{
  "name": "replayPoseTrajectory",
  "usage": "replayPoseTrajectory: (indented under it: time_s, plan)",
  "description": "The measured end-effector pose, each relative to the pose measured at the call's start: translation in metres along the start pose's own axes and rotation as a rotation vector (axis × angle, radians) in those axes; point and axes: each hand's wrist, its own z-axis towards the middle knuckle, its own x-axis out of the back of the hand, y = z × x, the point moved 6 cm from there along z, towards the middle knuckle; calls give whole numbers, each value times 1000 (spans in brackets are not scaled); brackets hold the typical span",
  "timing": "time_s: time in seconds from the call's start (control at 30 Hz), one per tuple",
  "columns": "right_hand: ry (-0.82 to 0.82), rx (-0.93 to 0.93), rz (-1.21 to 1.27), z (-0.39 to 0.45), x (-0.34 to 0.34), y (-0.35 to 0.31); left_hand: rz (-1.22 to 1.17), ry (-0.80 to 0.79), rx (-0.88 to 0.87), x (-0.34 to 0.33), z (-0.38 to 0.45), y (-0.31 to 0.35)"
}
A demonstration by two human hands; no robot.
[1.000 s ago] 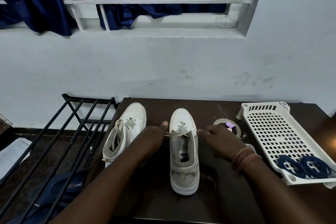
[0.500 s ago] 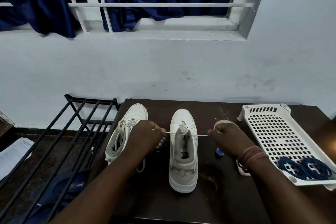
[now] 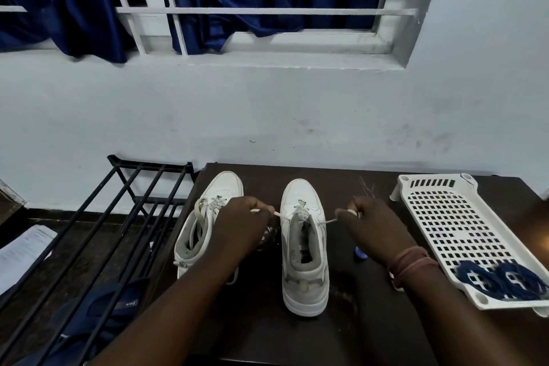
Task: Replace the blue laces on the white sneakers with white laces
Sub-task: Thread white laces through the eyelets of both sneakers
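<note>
Tongue label unreadable. Left hand [image 3: 240, 226] and right hand [image 3: 375, 226] each pinched the thin white lace [image 3: 330, 220] taut either side of the white leather sneaker [image 3: 303, 246].

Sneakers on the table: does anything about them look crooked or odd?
Yes: the left sneaker sits angled, its laces hanging loose over the side, while the right sneaker stands straight. The hands pull its white lace out sideways.

Two white sneakers stand upright on the dark worktop [image 3: 341, 336], toes toward the wall. The right sneaker [image 3: 303, 249] carries a white lace [image 3: 329, 220] through its lower eyelets, both ends drawn out sideways and taut. The left sneaker [image 3: 205, 223], just beside it, is laced in white, loosely. Blue laces [image 3: 502, 281] lie coiled in the white tray [image 3: 445, 217], right of the right sneaker.
</note>
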Motion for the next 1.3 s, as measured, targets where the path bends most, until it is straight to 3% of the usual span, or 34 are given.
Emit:
replayPoseTrajectory:
  time_s: [0.23, 0.4, 0.47, 0.57, 0.63, 0.73, 0.83, 0.93, 1.3]
  plan:
    - [203, 115, 258, -8, 12, -23, -413, -24, -118, 9, -4, 24]
    - [-59, -64, 104, -1, 2, -4, -714, -65, -142, 26, -2, 33]
    - [-83, -90, 49, -2, -2, 2, -665, -44, -138, 25, 0, 29]
    - [130, -8, 16, -4, 8, -6, -421, -41, -150, 14, 3, 22]
    - [242, 57, -5, -3, 15, -12, -258, -133, -162, 1, 3, 19]
    - [250, 140, -13, -4, 13, -16, 21, -237, -209, -18, 0, 10]
    - [227, 292, 24, -10, 4, -30, 153, -119, -237, -18, -2, 11]
    - [256, 417, 2, -15, -5, -44, 52, -6, -246, -12, -3, 17]
    - [136, 419, -51, -22, -43, -52, -441, -266, 197, -30, -15, -1]
